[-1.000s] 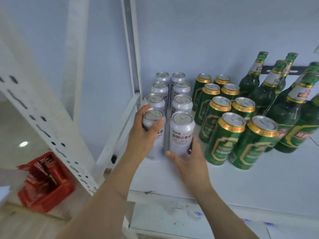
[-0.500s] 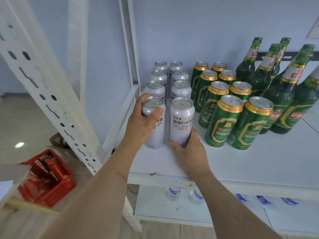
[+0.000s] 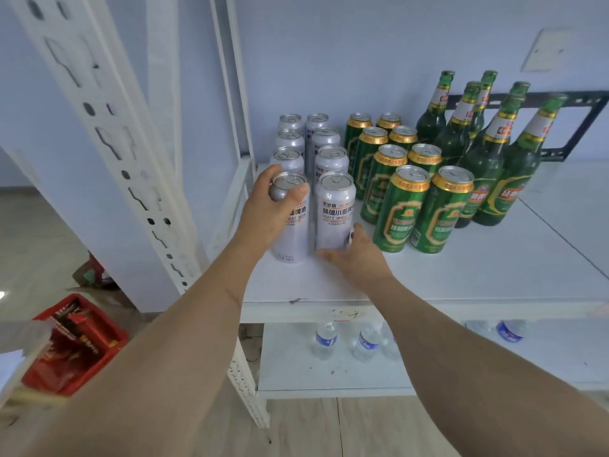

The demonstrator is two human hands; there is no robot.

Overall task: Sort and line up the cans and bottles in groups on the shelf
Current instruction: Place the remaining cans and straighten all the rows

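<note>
Left hand (image 3: 267, 212) wrapped round the upper part of the front-left silver can (image 3: 290, 222), thumb across its front just under the rim, fingers curled round the far side; can upright on the shelf (image 3: 494, 275). Right hand (image 3: 357, 255) low at the base of the front-right silver can (image 3: 334, 212), thumb along the foot of the can and fingers reaching round its right side, gripping it loosely — how firmly cannot be told. Both front cans side by side, a narrow gap between them, heading two rows of silver cans (image 3: 326, 159) running back toward the wall. Just to the right, two rows of green cans (image 3: 400, 206) with gold rims, also lined front to back, the front pair standing slightly ahead of the silver fronts' tops in the view. Further right and behind, a cluster of green bottles (image 3: 487, 153) with gold and white neck labels, upright, close together near the wall. On the lower shelf (image 3: 296, 374), clear water bottles (image 3: 324, 339) with blue labels, seen from above. White perforated upright (image 3: 108, 140) at the left of the frame — beyond it, on the floor, a red crate (image 3: 77, 344) with red packets inside.
</note>
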